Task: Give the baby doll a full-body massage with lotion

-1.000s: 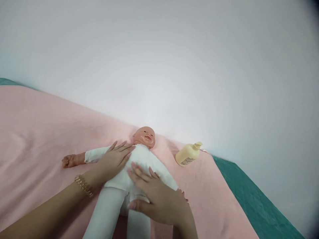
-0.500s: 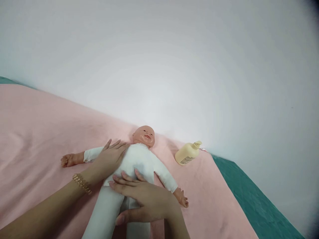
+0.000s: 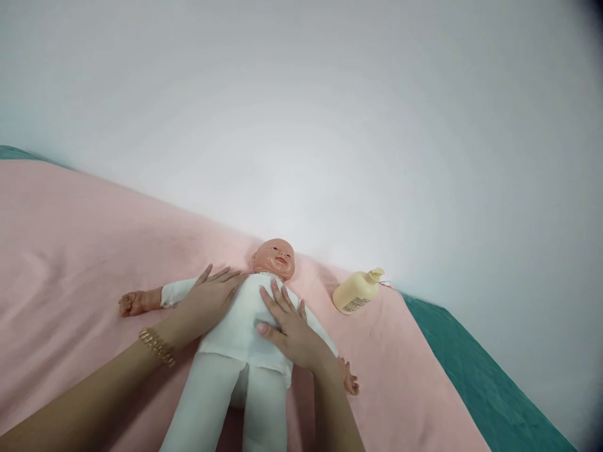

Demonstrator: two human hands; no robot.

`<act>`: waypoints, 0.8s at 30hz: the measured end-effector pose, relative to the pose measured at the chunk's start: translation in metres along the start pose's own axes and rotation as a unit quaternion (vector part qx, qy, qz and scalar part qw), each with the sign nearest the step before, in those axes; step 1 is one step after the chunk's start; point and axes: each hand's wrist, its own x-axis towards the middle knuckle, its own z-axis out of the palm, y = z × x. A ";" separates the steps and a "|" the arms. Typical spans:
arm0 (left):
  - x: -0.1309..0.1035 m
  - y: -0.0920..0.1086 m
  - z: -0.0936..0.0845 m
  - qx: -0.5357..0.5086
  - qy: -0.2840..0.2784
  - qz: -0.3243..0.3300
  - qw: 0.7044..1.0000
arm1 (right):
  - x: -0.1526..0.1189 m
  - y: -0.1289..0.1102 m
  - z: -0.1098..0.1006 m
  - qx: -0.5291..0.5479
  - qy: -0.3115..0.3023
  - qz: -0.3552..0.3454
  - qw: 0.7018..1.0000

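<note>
A baby doll [image 3: 235,333] in a white cloth suit lies on its back with its arms spread, its bald head toward the wall. My left hand [image 3: 210,307], with a gold bracelet [image 3: 156,346] at the wrist, rests with fingers apart on the doll's shoulder and upper chest at the left. On the right side of the doll's chest lies my right hand [image 3: 292,329], its fingers spread over the white cloth. Neither hand grips anything.
A pale yellow pump bottle [image 3: 355,293] stands to the right of the doll, near the wall [image 3: 301,125]. Pink cloth [image 3: 396,376] lies under both, over a green surface [image 3: 475,351] that shows at the right and far left.
My right hand has moved up from the doll's lower belly and hip to its chest, uncovering the hem of the top and the legs. My left hand has stayed nearly in place.
</note>
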 end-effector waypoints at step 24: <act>-0.001 -0.003 0.007 0.002 0.026 0.015 1.000 | -0.005 0.010 -0.006 -0.035 0.031 0.136 0.990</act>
